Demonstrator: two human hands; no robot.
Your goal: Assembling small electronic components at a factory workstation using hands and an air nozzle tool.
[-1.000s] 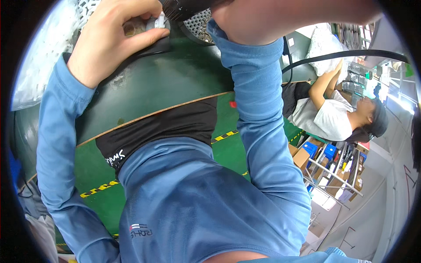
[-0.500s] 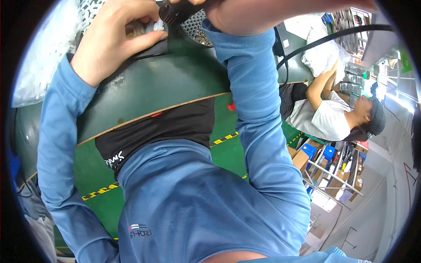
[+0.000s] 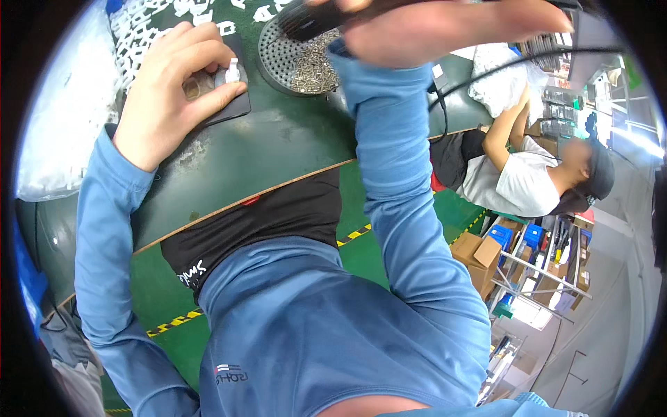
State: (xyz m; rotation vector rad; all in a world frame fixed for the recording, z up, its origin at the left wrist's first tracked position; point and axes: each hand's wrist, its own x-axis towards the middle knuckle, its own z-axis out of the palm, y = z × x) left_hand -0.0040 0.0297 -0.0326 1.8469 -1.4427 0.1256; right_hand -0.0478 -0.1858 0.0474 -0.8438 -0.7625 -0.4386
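Two bare hands at work on a green bench, the person in a blue long-sleeved top. Left hand: resting low over a flat dark plate, thumb and forefinger nearly together, with a small white piece upright between their tips; a round yellowish thing shows in the gap behind, partly hidden by the fingers. Right hand: raised near the upper edge of view, fingers curled round a thick black tool; its outer part is cut off, so the full grip cannot be told. The tool's blunt end overlaps the far rim of a round dish full of holes; whether they touch is unclear. Small metal screws lie heaped in the right side of the dish, which stands just beside the plate. Beyond the left hand, many white pieces are strewn on the bench, next to a large clear bag at far left. To the right, a co-worker in a white shirt has both hands at a pale plastic bag; a black cable runs between.
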